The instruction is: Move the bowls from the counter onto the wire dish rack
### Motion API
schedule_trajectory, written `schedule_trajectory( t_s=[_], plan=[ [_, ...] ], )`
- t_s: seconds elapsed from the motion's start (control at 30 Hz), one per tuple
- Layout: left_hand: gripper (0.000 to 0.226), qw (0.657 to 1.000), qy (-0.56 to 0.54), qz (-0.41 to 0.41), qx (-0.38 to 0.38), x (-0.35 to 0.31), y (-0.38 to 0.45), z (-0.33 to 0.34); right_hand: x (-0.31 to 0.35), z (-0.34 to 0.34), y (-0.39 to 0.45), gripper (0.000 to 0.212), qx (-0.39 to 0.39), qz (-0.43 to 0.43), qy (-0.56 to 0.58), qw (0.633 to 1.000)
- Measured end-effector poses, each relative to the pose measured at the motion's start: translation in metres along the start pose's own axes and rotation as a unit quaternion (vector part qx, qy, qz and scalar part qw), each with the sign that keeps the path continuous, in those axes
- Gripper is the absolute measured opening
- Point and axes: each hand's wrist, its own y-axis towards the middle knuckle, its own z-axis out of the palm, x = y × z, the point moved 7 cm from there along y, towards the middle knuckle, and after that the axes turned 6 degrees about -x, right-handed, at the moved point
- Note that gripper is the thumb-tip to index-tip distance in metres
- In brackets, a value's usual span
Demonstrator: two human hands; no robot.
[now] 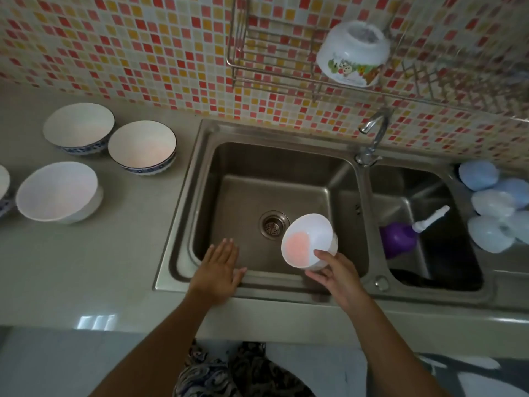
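Observation:
My right hand (333, 275) grips a small white bowl (307, 239) by its rim, tilted over the left sink basin. My left hand (219, 270) lies flat and open on the sink's front edge, holding nothing. Three white bowls stand on the counter at the left: a blue-patterned one at the back (78, 127), a second blue-patterned one (142, 146) beside it, and a plain one (58, 191) nearer me. A further bowl's edge (3, 186) shows at the far left. On the wall-mounted wire dish rack (257, 67) a decorated bowl (353, 53) rests upside down.
A double steel sink (200, 167) fills the middle, with a tap (375, 133) between the basins. A purple object with a white handle (400, 236) lies in the right basin. Several pale blue plastic items (495, 204) sit at the right. Mosaic tiles cover the wall.

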Motion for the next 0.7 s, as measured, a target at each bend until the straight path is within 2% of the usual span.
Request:
schedule_trajectory(
  t_s=[0.07,0.2,0.33,0.5,0.7],
  plan=[
    [0.102,1.000,0.006,-0.001,0.016,0.001,0.000,0.001,0.003,-0.002,0.004,0.058,-0.005,-0.017,-0.013,1.000],
    [0.090,1.000,-0.003,-0.017,0.021,0.004,0.000,0.002,0.010,-0.002,0.010,0.066,-0.029,-0.056,-0.063,0.996],
    [0.089,1.000,-0.016,-0.018,0.014,0.004,0.001,0.003,0.017,0.001,0.012,0.073,-0.063,-0.105,-0.126,0.985],
    [0.089,1.000,-0.007,-0.024,0.004,0.007,0.002,0.006,0.025,0.004,0.014,0.081,-0.106,-0.178,-0.227,0.952],
    [0.090,1.000,0.000,-0.026,0.003,0.007,0.001,0.005,0.033,0.018,0.009,0.087,-0.104,-0.268,-0.336,0.897]
  ],
)
